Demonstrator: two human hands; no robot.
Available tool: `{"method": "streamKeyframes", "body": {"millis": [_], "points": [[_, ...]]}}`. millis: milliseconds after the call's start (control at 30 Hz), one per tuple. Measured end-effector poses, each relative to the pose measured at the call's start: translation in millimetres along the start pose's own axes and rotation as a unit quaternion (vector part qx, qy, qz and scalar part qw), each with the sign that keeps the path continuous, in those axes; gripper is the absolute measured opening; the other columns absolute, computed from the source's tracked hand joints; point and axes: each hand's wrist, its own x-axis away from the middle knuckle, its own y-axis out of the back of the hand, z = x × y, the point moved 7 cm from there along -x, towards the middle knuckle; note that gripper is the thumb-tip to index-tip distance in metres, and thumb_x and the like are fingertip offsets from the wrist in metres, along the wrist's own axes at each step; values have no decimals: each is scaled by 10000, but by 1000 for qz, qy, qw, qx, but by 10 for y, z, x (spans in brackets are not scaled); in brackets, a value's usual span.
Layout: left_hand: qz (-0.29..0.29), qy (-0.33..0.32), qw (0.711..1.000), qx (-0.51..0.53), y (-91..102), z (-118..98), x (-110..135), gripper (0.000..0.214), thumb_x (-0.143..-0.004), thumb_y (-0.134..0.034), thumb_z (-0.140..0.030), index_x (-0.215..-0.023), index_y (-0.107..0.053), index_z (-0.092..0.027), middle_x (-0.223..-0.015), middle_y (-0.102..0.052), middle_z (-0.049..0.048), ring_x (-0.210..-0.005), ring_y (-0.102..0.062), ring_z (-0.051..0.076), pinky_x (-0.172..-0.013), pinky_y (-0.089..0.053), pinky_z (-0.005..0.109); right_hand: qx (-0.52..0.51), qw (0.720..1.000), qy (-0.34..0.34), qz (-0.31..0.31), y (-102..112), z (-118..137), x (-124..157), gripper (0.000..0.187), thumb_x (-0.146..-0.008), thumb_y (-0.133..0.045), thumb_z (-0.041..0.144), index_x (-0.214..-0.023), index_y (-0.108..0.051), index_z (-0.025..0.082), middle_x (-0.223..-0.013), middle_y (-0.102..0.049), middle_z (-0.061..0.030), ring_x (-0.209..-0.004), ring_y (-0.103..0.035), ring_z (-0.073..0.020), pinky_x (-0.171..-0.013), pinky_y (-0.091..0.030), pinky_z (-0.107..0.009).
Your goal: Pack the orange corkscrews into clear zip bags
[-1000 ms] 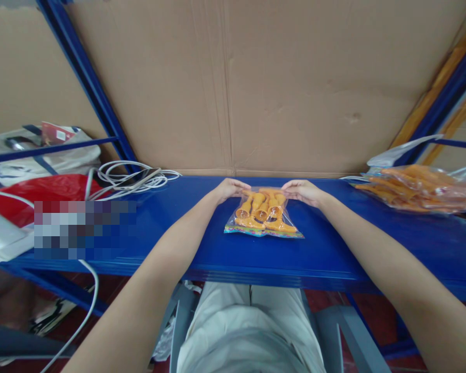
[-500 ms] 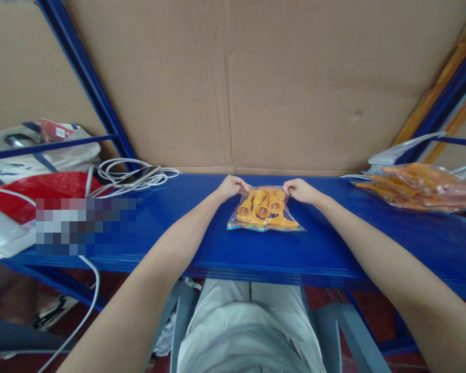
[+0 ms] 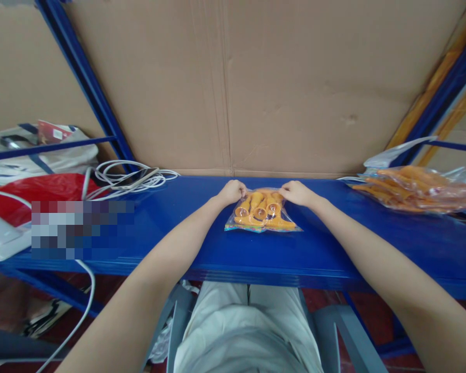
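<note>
A clear plastic bag [image 3: 263,212] holding several orange, horn-shaped pieces lies on the blue table in front of me. A colourful strip runs along its near edge. My left hand [image 3: 233,191] has its fingers closed on the bag's far left corner. At the far right corner, my right hand [image 3: 295,192] pinches the plastic between thumb and fingers. The orange pieces show their round, hollow ends toward me.
At the right of the blue table [image 3: 202,248] lie more bagged orange pieces [image 3: 415,189]. Coiled white cable [image 3: 155,178], a red bag [image 3: 58,184] and a white power strip [image 3: 3,243] are on the left. Cardboard [image 3: 275,93] stands behind, between blue posts [image 3: 89,88].
Both hands have shifted slightly on the bag's far corners, the right fingers now bent lower over the edge. The bag stays nearly in place; the whole view has moved a little.
</note>
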Motion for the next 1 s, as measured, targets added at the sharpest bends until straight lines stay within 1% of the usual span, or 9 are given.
{"method": "streamKeyframes", "body": {"millis": [100, 167, 333, 433, 600, 700, 800, 900, 1000], "points": [[29, -11, 1000, -6, -19, -28, 9, 260, -481, -437, 26, -402, -558, -190, -581, -648, 4, -700, -641, 167, -766, -487, 260, -33, 999, -29, -11, -39, -77, -4, 472, -888, -490, 423, -476, -440, 199, -510, -511, -31, -575, -484, -145, -590, -321, -274], [46, -7, 999, -14, -22, -36, 7, 241, -490, -449, 4, -417, -576, -188, -618, -668, 14, -731, -649, 172, -786, -490, 259, -67, 996, -52, -14, -75, -145, -21, 452, -868, -540, 469, -517, -477, 191, -554, -541, -23, -604, -508, -146, -610, -353, -265], [73, 46, 996, -37, -25, -23, 7, 236, -655, -457, -108, -506, -628, -170, -656, -679, 38, -748, -651, 184, -779, -500, 269, -207, 974, -75, -50, -122, -227, -61, 229, -789, -682, 359, -881, -622, 158, -905, -681, -70, -807, -597, -162, -744, -466, -264], [72, 51, 993, -83, -38, -33, 21, 190, -707, -506, -136, -578, -644, -153, -705, -685, 50, -757, -645, 190, -760, -497, 278, -287, 954, -87, 13, -206, -216, -52, 264, -792, -681, 316, -989, -653, 143, -957, -696, -88, -808, -607, -156, -738, -486, -265], [12, -31, 994, -103, -4, -126, 0, 87, -749, -583, -127, -701, -655, -141, -828, -672, 56, -806, -626, 171, -782, -502, 284, -304, 942, -92, 106, -152, -221, 45, 382, -700, -761, 460, -929, -735, 155, -864, -709, -67, -722, -581, -142, -641, -456, -259], [-19, -86, 993, -76, 16, -214, -13, 113, -754, -577, -68, -755, -663, -141, -864, -648, 49, -810, -617, 149, -778, -510, 272, -297, 940, -87, 143, -82, -234, 106, 522, -586, -816, 550, -928, -756, 161, -831, -708, -61, -696, -566, -131, -596, -421, -245], [-14, -122, 991, -60, -21, -314, -7, 159, -750, -563, -21, -789, -668, -135, -877, -627, 43, -765, -607, 131, -747, -521, 267, -289, 938, -85, 170, -74, -237, 148, 633, -506, -818, 646, -900, -764, 153, -762, -691, -51, -642, -533, -116, -564, -397, -239], [-8, -143, 988, -60, -65, -404, 13, 183, -748, -552, 3, -805, -670, -125, -910, -622, 51, -763, -605, 129, -751, -530, 278, -292, 933, -100, 184, -127, -244, 164, 715, -494, -766, 747, -865, -758, 136, -699, -672, -50, -579, -503, -105, -518, -372, -239], [-17, -157, 986, -59, -68, -466, 27, 189, -756, -543, 3, -813, -672, -124, -941, -621, 60, -797, -612, 139, -776, -536, 294, -300, 925, -100, 208, -208, -210, 165, 728, -516, -750, 762, -882, -746, 134, -714, -687, -60, -571, -536, -113, -502, -388, -235]]}}
